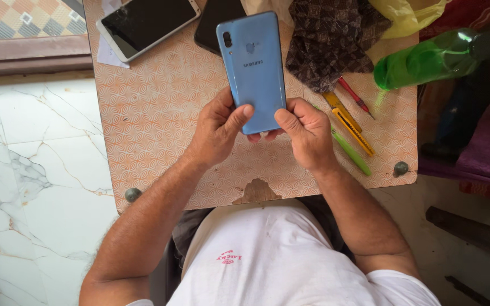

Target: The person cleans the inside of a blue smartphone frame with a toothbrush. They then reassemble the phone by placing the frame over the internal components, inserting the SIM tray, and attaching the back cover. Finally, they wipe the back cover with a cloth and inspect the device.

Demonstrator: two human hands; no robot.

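While the blue phone (253, 65) is standing back-side up above the small patterned table (154, 113), we are pinching its lower end between both hands. Our left hand (216, 131) is clamping the bottom left edge with the thumb across the back, and our right hand (306, 133) is gripping the bottom right corner (thumb on the back too). Its long axis is running straight away from us, so both hands are sitting level at the near end, neither one closer. Screwdrivers and a yellow cutter (354, 131) are lying just right of our right hand.
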